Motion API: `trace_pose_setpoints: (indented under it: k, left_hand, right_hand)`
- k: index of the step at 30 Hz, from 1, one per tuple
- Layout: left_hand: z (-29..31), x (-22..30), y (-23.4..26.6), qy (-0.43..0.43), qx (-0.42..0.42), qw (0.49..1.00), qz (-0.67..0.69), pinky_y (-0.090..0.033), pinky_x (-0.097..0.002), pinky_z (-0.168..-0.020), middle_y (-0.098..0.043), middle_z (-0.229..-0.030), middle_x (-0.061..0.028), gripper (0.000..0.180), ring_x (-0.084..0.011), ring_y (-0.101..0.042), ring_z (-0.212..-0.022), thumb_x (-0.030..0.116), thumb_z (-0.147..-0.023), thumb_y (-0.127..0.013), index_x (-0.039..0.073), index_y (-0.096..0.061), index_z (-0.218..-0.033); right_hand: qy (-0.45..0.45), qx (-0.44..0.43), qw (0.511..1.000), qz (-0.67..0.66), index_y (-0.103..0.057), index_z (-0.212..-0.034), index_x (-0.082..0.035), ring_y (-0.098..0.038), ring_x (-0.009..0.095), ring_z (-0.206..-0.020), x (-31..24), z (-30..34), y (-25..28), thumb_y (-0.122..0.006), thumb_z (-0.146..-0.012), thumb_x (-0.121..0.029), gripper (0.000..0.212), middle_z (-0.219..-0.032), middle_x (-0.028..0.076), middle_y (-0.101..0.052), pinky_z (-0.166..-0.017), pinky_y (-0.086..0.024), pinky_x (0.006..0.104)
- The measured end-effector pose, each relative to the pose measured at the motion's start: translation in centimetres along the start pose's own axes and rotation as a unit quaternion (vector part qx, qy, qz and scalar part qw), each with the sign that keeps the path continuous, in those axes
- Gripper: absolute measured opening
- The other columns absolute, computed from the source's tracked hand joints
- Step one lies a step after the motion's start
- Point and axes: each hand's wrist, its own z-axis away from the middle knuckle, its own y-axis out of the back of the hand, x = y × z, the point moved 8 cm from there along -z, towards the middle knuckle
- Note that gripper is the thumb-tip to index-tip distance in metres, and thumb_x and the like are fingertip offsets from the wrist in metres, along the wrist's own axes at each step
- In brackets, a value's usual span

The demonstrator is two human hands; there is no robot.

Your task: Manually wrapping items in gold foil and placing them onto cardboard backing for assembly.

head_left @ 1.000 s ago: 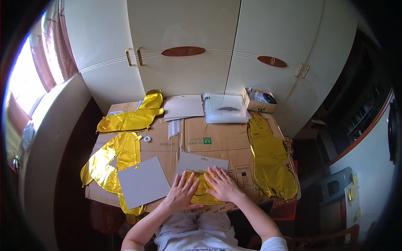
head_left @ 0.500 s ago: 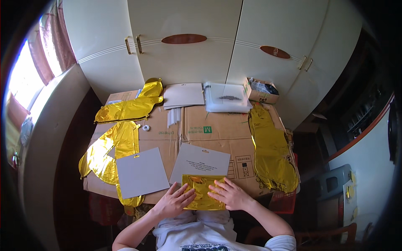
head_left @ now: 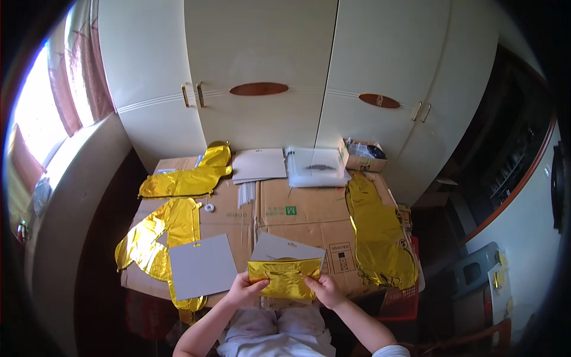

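Note:
A folded gold foil balloon (head_left: 285, 281) is raised off the near edge of the table, gripped at both ends. My left hand (head_left: 244, 289) is closed on its left end, thumb on the near face. At the opposite end, my right hand (head_left: 328, 291) pinches it the same way. Behind the foil lies a white card (head_left: 306, 246) with a hanger slot, partly covered by it. To the left rests another white card (head_left: 203, 268), flat and overlapping an unfolded gold foil balloon (head_left: 180, 220).
A long gold foil balloon (head_left: 380, 238) lies on the right of the cardboard-covered table (head_left: 235, 220). Along the back are another gold balloon (head_left: 184, 181), stacked cards (head_left: 260, 165), white strips (head_left: 246, 193), a clear plastic pack (head_left: 315, 163) and a small box (head_left: 364, 162). A tape roll (head_left: 209, 208) sits nearby.
My hands have gone from lying flat on the folded foil to gripping its two ends. The foil is lifted and tilted, and the head view has tipped upward.

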Motion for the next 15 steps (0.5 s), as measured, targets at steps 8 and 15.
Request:
trace_pose_setpoints:
  k: [8, 15]
  left_hand:
    - [-0.3, -2.5, 0.8, 0.098, 0.077, 0.992, 0.02, -0.05, -0.0242, -0.075, -0.07, -0.096, -0.0018, 0.026, -0.0068, -0.061, -0.086, 0.018, -0.099, -0.062, -0.004, -0.066, -0.112]
    - [0.3, -1.9, -0.1, 0.189, 0.085, 0.971, 0.122, -0.054, -0.0293, -0.078, -0.069, -0.101, -0.0076, 0.025, -0.0137, -0.065, -0.091, 0.018, -0.099, -0.061, -0.003, -0.063, -0.113]
  right_hand:
    - [-0.089, 0.023, 0.978, -0.19, -0.058, -0.125, -0.002, -0.057, 0.012, -0.113, 2.7, -1.3, 0.6, -0.058, -0.099, -0.012, 0.028, -0.125, 0.005, -0.063, -0.1, -0.043, 0.0287]
    - [-0.076, 0.078, 0.975, -0.195, -0.06, -0.121, -0.003, -0.06, 0.013, -0.108, 4.6, -1.8, 1.8, -0.059, -0.098, -0.012, 0.024, -0.12, 0.004, -0.065, -0.098, -0.046, 0.0312]
